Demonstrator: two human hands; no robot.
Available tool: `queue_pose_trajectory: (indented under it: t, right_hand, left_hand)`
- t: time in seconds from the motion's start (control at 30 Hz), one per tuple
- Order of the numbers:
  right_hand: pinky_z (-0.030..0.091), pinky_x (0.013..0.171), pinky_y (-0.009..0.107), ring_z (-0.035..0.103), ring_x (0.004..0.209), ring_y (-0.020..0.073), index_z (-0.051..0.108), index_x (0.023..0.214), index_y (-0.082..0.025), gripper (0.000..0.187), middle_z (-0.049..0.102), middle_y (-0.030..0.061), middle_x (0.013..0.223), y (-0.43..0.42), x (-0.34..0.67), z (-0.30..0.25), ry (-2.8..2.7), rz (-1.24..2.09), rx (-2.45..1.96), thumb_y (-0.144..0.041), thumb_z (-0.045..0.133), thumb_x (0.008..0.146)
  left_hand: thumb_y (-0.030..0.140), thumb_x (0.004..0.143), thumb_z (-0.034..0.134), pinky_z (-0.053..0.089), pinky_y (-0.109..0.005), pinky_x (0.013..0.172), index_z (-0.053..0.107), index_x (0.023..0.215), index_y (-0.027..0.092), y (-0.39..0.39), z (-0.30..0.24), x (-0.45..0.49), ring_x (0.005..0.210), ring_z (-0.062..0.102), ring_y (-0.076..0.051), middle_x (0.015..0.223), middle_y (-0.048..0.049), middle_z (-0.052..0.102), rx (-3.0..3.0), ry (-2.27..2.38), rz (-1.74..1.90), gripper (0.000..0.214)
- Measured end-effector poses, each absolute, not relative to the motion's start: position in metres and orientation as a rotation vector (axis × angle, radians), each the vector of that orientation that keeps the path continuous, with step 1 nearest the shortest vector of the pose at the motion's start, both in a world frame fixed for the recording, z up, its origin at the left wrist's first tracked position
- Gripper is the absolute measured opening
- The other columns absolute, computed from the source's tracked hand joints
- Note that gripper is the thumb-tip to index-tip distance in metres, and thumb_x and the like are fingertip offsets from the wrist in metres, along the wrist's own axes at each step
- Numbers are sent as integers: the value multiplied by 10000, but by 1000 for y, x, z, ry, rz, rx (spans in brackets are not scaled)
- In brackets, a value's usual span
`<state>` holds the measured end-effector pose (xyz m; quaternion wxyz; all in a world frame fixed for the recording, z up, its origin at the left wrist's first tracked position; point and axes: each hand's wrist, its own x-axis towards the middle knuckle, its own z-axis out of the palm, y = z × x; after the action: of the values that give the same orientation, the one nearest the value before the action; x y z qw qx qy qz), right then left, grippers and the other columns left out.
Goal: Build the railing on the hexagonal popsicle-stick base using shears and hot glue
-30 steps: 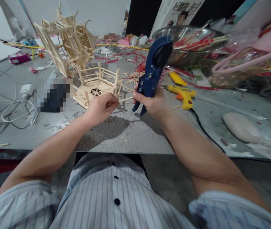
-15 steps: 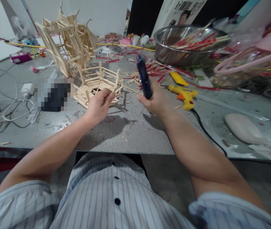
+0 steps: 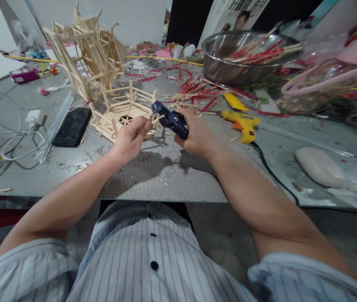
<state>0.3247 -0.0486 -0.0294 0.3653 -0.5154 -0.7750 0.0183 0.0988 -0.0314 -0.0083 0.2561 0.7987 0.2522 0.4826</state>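
Observation:
My left hand is closed in a pinch at the near right side of a low wooden-stick frame. What the fingertips hold is hard to make out against the pale sticks behind. A dark blue hand tool is gripped in my right hand. Its head points left and sits just beyond my left fingertips, by the frame's right edge. Whether the head touches a stick cannot be told.
Behind the frame stands a taller stick structure. A phone and a white charger lie left. Right are a yellow glue gun, a computer mouse and a steel basin of red-marked sticks. Loose sticks are scattered behind.
My right hand has swung the blue tool from upright down to the left, bringing its head close to my left fingertips. My left hand has stayed nearly still in its pinch.

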Motion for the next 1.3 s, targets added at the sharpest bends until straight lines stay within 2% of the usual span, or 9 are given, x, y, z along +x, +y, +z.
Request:
queue_pose_trajectory:
  t: [0.2, 0.43, 0.7, 0.97, 1.3]
  right_hand:
    - [484, 920, 556, 618, 1089, 356, 505, 1240, -312, 573, 640, 104, 1186, -53, 322, -25, -2029, 56, -1334, -259, 652, 688]
    - [502, 907, 533, 633, 1055, 340, 523, 1217, -331, 570, 670, 73, 1158, -54, 320, -26, -2015, 38, -1326, -253, 657, 668]
    - [518, 875, 518, 645, 1033, 341, 545, 1179, -312, 555, 688, 75, 1146, -56, 318, -25, -2016, 17, -1352, -216, 645, 642]
    - [510, 832, 518, 657, 957, 338, 566, 1103, -319, 474, 705, 74, 1021, -55, 318, -27, -1977, 59, -1345, -271, 669, 643]
    - [482, 694, 416, 665, 845, 308, 582, 1090, -254, 370, 711, 94, 922, -68, 308, -13, -2061, -86, -1619, -331, 587, 728]
  left_hand:
    - [640, 920, 435, 394, -287, 582, 525, 713, 223, -32, -8, 99, 613, 428, -138, 663, -11, 475, 2162, 681, 1302, 474]
    - [644, 911, 458, 405, -284, 588, 527, 713, 222, -34, -6, 99, 607, 441, -133, 660, -8, 490, 2147, 664, 1279, 471]
    - [590, 924, 493, 380, -268, 522, 510, 696, 218, -34, -6, 100, 552, 402, -112, 614, 13, 427, 2148, 599, 1319, 437]
    - [648, 917, 450, 357, -273, 505, 475, 679, 220, -35, -5, 101, 536, 362, -109, 601, 17, 371, 2162, 651, 1293, 491]
    - [583, 967, 395, 371, -252, 506, 471, 704, 209, -29, -11, 99, 554, 387, -103, 622, 12, 418, 2277, 594, 1396, 464]
